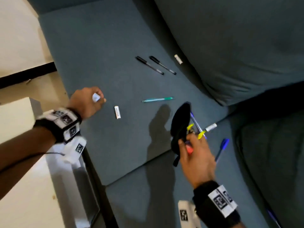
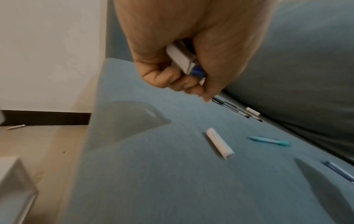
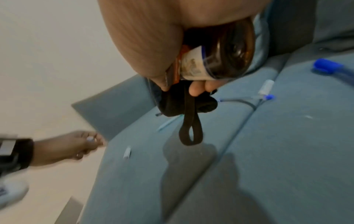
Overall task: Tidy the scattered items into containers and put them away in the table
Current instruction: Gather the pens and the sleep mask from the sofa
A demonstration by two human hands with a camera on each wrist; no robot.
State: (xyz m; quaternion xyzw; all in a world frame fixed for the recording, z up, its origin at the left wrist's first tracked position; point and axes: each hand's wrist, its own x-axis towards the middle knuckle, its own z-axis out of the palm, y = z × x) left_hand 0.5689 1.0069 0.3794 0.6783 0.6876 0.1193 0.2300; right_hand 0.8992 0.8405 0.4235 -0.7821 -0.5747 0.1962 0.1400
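Scattered pens and white tubes were seen strewn across a blue-grey sofa seat (image 1: 102,51), its left edge falling away to a pale floor (image 1: 18,51) and a white table (image 1: 18,162) at the lower left. The left hand (image 1: 88,100) was held over the cushion near that edge, its grip curled round a small white tube with a blue end (image 2: 184,62). Just beside it, a white tube (image 1: 118,112) was left lying flat, with a teal pen (image 1: 158,99) farther toward the backrest (image 1: 230,38). Two black pens (image 1: 155,65) were laid side by side, close together, near the backrest, and another white tube (image 1: 178,59) was lodged almost against the cushion's base. The right hand (image 1: 196,155) was raised above the seam between the two seat cushions, its grip wrapped round a black pouch (image 1: 180,127) together with a brown bottle (image 3: 228,50), the pouch's strap loop (image 3: 190,128) hanging free below. Blue pens and a further white tube (image 1: 211,127) were clustered by the seam beside that hand, with yellow pieces that could not be identified, and a capped blue pen (image 1: 222,148) was seen on the nearer cushion. A wide stretch of bare cushion was left open between the two hands.
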